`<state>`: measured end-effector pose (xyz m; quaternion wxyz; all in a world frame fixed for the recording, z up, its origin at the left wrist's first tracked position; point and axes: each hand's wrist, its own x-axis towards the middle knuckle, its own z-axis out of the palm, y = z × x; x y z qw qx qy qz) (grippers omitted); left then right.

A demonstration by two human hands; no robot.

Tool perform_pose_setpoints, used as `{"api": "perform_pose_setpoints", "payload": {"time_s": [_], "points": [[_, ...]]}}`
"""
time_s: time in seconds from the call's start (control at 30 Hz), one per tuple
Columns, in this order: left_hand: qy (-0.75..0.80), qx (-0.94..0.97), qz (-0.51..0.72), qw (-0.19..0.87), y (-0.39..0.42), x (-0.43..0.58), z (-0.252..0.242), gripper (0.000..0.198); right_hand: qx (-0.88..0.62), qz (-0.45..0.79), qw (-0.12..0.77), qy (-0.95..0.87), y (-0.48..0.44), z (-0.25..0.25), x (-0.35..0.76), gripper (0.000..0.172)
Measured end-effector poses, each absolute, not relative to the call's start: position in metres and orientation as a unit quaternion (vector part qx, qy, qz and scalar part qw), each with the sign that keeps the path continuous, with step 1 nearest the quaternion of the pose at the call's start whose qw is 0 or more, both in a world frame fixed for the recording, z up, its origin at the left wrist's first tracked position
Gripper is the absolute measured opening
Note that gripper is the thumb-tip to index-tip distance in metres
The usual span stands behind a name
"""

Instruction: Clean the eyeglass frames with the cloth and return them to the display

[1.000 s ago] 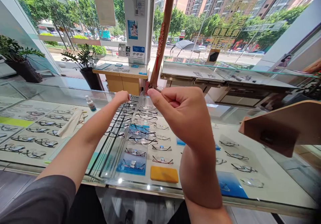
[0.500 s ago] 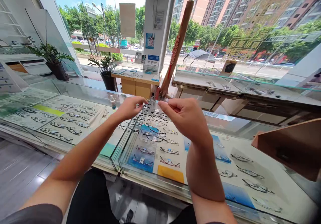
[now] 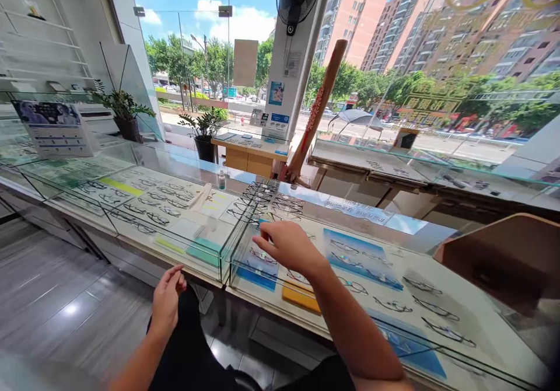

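Hovering over the glass tabletop [image 3: 402,224], the right hand [image 3: 291,245] is seen with its back turned upward and its fingers bent. Its grip is partly hidden from the head camera, so whether thumb and fingers are pressed together cannot be told. Beneath it, a pair of dark-rimmed eyeglasses [image 3: 262,255] is displayed under the glass, near a blue mat [image 3: 256,277], and its view is partly covered by the hand. Just in front of these, a yellow-orange case [image 3: 301,296] is laid by the near edge.

The left hand [image 3: 167,297] is held lower, on the person's side of the display, near the black trouser leg [image 3: 179,338]. Its fingers are loosely curled; whether its grip is fully closed cannot be made out, nor whether the leg is touched.

To the right, more eyeglasses are spread on and around a second blue mat [image 3: 335,233], and a brown wooden panel [image 3: 503,257] is seen beyond them. To the left, a green sheet [image 3: 205,252] is placed near the front, with a pale cloth [image 3: 201,196] farther back. A small bottle [image 3: 221,180] is stood upright toward the rear, and a desk calendar [image 3: 56,134] is propped at the far left.
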<state>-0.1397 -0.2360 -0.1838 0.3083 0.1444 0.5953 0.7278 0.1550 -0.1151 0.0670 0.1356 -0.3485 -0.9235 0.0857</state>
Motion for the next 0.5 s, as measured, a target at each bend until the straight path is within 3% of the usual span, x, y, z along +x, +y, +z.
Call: {"api": "perform_pose_setpoints", "payload": {"time_s": [0.17, 0.3, 0.5], "points": [[0.663, -0.041, 0.621, 0.416, -0.239, -0.147, -0.252, 0.021, -0.367, 0.117, 0.111, -0.916, -0.134, -0.019, 0.168, 0.025], [0.687, -0.054, 0.569, 0.449, -0.218, -0.146, -0.281, 0.034, -0.371, 0.122, 0.139, -0.91, -0.144, -0.075, 0.176, 0.031], [0.708, 0.024, 0.534, 0.461, -0.184, -0.138, -0.3, 0.04, -0.432, 0.091, 0.222, -0.869, -0.146, -0.107, 0.184, 0.021]]}}
